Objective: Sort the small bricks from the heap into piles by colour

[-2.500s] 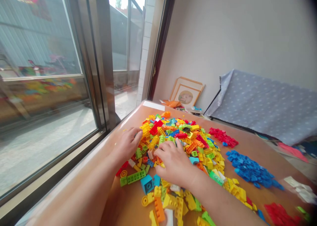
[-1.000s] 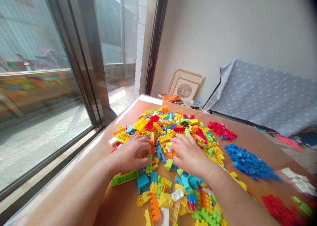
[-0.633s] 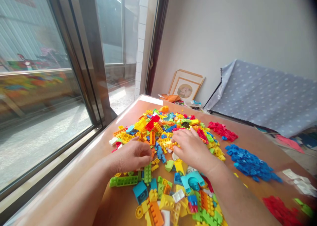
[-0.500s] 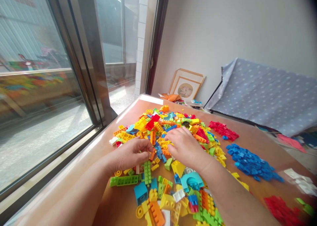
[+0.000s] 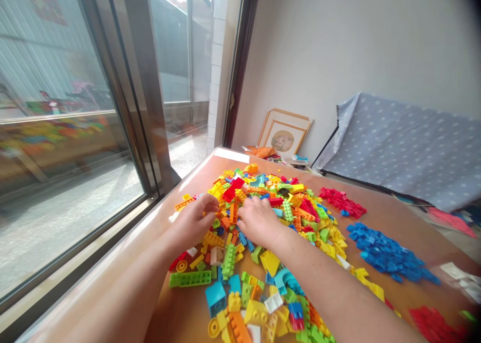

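Note:
Both my hands reach into a big heap of mixed plastic building bricks [image 5: 256, 255] on a brown table. My left hand [image 5: 199, 214] hovers at the heap's left side, fingers bent and thumb apart from them, with nothing visible in it. Over the middle of the heap, my right hand [image 5: 259, 222] curls its fingers down onto the bricks; its fingertips and whatever they grip are hidden. Between the hands stands an orange brick [image 5: 233, 213], with a long red brick [image 5: 233, 190] just beyond. A light green studded brick [image 5: 229, 261] lies nearer me.
Sorted piles lie to the right: red bricks [image 5: 342, 202], blue bricks [image 5: 391, 250], white bricks [image 5: 460, 278] and a nearer red pile [image 5: 436, 324]. A glass door [image 5: 67, 132] borders the table's left. Framed pictures [image 5: 284, 132] and a dotted grey cloth [image 5: 406, 152] are behind.
My left hand has moved up and left, its fingers spreading from the thumb. The right hand has shifted left across the heap, uncovering bricks on its right. The view has tilted slightly.

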### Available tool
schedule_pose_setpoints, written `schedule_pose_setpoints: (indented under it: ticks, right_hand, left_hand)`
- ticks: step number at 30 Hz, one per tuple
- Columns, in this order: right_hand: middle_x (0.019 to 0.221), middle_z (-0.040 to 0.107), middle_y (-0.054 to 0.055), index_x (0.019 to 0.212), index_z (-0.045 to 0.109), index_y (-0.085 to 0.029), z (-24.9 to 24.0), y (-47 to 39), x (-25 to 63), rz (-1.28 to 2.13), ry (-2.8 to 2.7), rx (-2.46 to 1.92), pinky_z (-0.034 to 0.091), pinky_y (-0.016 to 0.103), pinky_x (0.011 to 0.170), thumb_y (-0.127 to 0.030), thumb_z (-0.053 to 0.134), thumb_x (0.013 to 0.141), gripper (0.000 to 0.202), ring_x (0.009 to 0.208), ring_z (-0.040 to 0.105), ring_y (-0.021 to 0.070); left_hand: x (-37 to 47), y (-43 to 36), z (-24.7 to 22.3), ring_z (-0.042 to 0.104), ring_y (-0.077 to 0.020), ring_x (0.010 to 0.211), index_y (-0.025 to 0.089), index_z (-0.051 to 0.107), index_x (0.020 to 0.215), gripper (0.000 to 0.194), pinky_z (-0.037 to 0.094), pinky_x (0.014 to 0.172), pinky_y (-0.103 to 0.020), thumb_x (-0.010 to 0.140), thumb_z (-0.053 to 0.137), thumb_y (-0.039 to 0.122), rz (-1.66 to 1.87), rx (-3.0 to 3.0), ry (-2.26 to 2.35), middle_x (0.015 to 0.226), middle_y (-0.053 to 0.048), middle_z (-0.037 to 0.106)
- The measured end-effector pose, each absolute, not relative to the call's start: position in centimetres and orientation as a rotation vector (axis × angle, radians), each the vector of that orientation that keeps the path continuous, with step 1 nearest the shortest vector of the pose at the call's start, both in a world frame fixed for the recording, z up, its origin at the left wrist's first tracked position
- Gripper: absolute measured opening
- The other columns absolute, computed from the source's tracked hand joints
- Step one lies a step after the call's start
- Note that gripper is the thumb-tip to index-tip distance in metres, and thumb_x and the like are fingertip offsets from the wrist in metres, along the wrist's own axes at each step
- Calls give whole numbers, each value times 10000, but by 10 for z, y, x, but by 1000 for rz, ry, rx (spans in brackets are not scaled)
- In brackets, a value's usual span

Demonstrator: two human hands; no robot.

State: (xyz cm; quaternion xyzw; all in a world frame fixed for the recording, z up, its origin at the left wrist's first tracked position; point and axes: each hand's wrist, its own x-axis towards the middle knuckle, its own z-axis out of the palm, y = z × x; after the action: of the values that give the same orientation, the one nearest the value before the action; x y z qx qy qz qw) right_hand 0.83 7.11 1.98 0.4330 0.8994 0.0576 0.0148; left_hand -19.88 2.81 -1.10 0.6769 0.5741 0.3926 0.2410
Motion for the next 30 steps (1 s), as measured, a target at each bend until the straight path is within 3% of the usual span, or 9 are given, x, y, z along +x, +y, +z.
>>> schedule_pose_setpoints:
  ticks: [8,15,23,26,30]
  right_hand:
    - [1064,667,126,954,742,-207,20,60,9,188,2872,1282,410,467,918,-337,570,949,216,1090,548,313]
    - [1053,678,110,978,716,-200,12,60,1,158,2863,1336,452,384,853,-285,600,895,166,1029,598,274]
    - [957,664,41,867,648,-228,20,72,12,-36,2928,1537,392,295,701,-231,576,855,74,889,602,199]
    - [906,680,21,983,646,-229,30,77,12,-137,2978,1611,390,288,702,-219,549,862,155,840,611,188]
    - [1095,711,39,1210,661,-270,31,83,0,-181,2992,1520,436,293,805,-251,510,915,332,987,650,209]
  left_hand:
    - [-203,31,-25,637,-191,875,214,605,978,151,491,772,-314,878,492,201,979,2048,1677,955,-30,687]
    - [-203,34,-26,630,-198,857,219,638,916,161,461,749,-299,854,501,162,878,2161,1727,912,-28,691]
    - [-198,29,-21,608,-244,969,253,721,944,211,441,857,-362,859,546,171,766,2328,1698,976,-44,697]
    - [-192,23,-16,580,-271,1038,323,762,1019,330,400,933,-422,838,550,147,667,2443,1624,1034,-35,702]
    - [-188,18,-10,566,-266,1052,359,777,981,356,371,961,-434,830,548,131,599,2487,1455,1072,-7,718]
